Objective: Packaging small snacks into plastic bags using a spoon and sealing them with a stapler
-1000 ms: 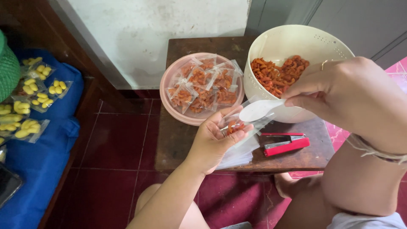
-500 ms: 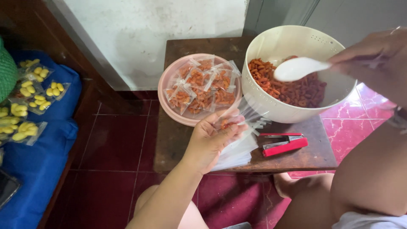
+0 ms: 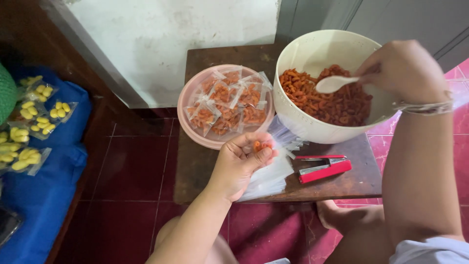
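My right hand [image 3: 405,71], upper right, gripped a white spoon [image 3: 334,83] over the snacks [image 3: 327,100] in the cream bowl [image 3: 303,122]; my left hand [image 3: 239,166], centre frame, pinched a small clear bag [image 3: 264,146] mouth-up, near the bowl for filling.

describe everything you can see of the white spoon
The white spoon looks like smooth plastic, with an oval bowl and a short handle. The right hand grips the handle; the bowl points left, held roughly level inside the cream colander bowl, just over or on the orange-red macaroni snacks. Its bowl looks empty.
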